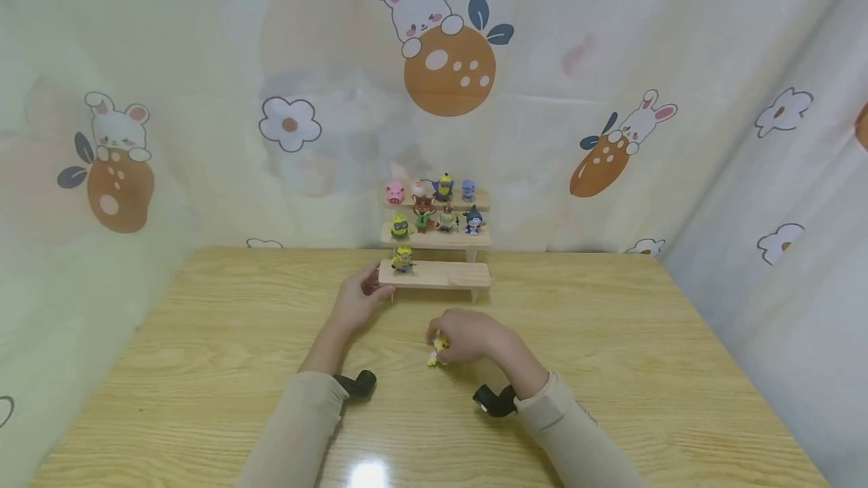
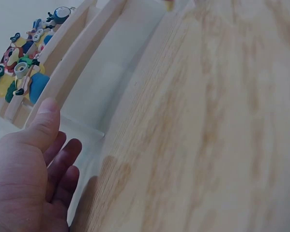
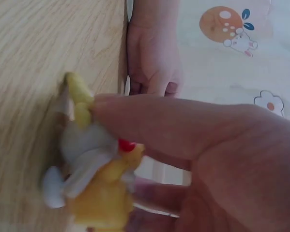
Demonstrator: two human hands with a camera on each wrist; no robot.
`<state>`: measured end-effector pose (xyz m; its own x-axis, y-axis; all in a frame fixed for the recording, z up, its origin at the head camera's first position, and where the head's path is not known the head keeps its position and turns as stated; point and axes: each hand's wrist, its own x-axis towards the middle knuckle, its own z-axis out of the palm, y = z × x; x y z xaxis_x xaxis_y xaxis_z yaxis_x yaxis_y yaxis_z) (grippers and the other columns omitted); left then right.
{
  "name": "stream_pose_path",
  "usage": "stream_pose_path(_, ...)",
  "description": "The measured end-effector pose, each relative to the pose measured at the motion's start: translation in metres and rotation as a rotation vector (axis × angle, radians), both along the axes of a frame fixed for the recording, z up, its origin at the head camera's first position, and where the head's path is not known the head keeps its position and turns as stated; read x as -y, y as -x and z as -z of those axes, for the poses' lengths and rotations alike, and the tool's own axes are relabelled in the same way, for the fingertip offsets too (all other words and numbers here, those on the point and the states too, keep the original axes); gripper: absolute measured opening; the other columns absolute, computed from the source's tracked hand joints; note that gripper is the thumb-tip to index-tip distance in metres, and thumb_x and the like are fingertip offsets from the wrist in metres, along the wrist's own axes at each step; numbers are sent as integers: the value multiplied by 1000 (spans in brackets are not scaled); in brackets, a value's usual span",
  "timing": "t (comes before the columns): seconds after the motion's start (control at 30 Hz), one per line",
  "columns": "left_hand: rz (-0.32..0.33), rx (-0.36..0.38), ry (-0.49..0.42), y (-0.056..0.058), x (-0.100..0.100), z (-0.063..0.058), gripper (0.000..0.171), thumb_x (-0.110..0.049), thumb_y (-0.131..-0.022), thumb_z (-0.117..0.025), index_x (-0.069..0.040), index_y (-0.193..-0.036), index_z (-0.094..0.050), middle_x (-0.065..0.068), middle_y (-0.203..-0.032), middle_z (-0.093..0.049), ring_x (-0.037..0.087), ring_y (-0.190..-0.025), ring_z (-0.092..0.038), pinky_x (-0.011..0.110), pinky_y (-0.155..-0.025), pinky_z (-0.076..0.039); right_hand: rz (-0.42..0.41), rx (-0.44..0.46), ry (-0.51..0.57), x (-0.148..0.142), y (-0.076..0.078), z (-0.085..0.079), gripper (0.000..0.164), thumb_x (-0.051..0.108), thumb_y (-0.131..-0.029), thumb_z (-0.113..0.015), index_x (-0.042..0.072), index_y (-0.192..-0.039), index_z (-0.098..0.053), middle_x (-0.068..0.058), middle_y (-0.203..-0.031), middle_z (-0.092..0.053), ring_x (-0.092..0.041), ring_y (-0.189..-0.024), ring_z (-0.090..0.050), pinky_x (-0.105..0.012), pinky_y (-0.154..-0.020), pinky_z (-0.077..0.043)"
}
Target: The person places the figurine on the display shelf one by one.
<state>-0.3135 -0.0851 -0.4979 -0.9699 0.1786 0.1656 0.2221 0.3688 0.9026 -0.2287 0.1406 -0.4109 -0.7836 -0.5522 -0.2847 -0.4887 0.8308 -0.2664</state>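
Note:
My right hand (image 1: 468, 336) pinches a small yellow and white toy figurine (image 1: 438, 345) low over the table, in front of the shelf. In the right wrist view, the thumb lies across the figurine (image 3: 101, 179), whose lower part is yellow with a bit of red beside it. My left hand (image 1: 357, 297) holds the left end of the wooden three-step display shelf (image 1: 447, 274), thumb at the front edge. The left wrist view shows that thumb against the shelf's edge (image 2: 74, 72), other fingers loosely bent below. A minion figurine (image 1: 403, 259) stands at the left of the lowest step.
Several figurines fill the upper two steps, among them a pink pig (image 1: 395, 192) and a dark-hatted figure (image 1: 473, 221). The wood-grain table (image 1: 610, 337) reaches back to a printed curtain (image 1: 339, 194). Black wrist mounts (image 1: 495, 401) jut from both sleeves.

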Motion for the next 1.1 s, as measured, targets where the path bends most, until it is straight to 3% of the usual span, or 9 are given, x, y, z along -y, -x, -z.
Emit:
stream_pose_path(0.4,8,6,-13,0,1,0,69,-27,-86,-70,-7,-144,-40,17,-120,-63,29,-106,-62,42,-95,-51,149,-58,262,-1,12,13,61,21,-78,-77,14,-133,-52,-6,-116,-59,-19,-102,-54,-37,-88,-49)
stream_pose_path(0.5,7,6,-13,0,1,0,68,-26,-86,-70,-7,-144,-40,18,-122,-62,29,-107,-62,42,-95,-51,192,-63,338,-3,13,17,63,22,-78,-78,11,-135,-51,-8,-122,-57,-20,-105,-54,-38,-89,-49)
stream_pose_path(0.6,5,9,-12,0,1,0,67,-26,-86,-70,-7,-144,-40,19,-125,-60,29,-109,-61,42,-96,-50,240,-55,420,-4,14,19,56,23,-79,-78,8,-127,-56,-9,-121,-58,-22,-105,-54,-39,-89,-49)
stream_pose_path(0.77,8,11,-8,0,1,-1,66,-25,-87,-70,-7,-144,-41,18,-125,-61,29,-108,-62,41,-95,-51,315,-73,517,-6,17,24,37,21,-74,-82,9,-101,-60,-3,-99,-59,-17,-87,-54,-31,-74,-48)
stream_pose_path(0.87,11,5,-11,0,1,0,66,-23,-87,-70,-7,-143,-41,18,-122,-63,28,-106,-62,40,-93,-52,336,-106,543,-8,18,27,36,21,-72,-84,10,-89,-55,-1,-89,-56,-14,-78,-50,-24,-65,-44)
stream_pose_path(0.97,11,5,-18,0,0,0,66,-23,-87,-70,-6,-143,-41,18,-120,-63,28,-105,-62,41,-93,-51,335,-134,559,-10,18,29,38,20,-71,-84,9,-84,-51,-2,-84,-53,-13,-74,-48,-22,-60,-42)
stream_pose_path(1.1,6,7,-22,1,0,1,67,-23,-86,-70,-5,-143,-40,18,-119,-63,29,-105,-62,41,-94,-51,332,-128,551,-14,18,29,37,21,-72,-84,9,-89,-53,-1,-87,-55,-12,-76,-50,-23,-64,-45)
